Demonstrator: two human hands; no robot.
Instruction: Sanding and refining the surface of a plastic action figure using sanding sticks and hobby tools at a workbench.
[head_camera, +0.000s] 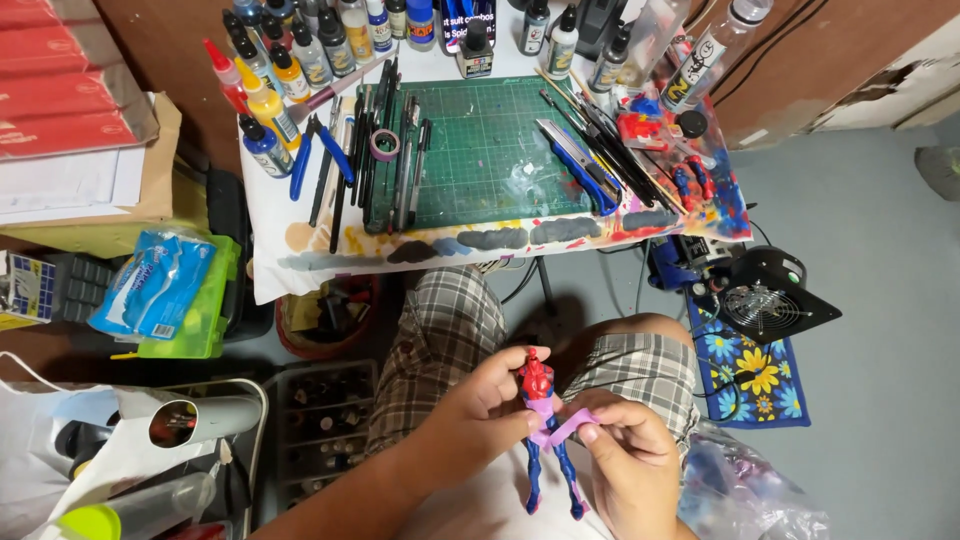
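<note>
Down over the person's lap, the left hand (485, 405) has its fingers closed around the waist of a red and blue action figure (543, 430), held upright above plaid shorts (450, 340). Just to the right, the right hand (630, 460) pinches a strip of purple tape (560, 428) that wraps the figure's middle. Beyond the knees stands the desk (300, 260), carrying a green cutting mat (485, 150), paint bottles (270, 100) and brushes (600, 130).
</note>
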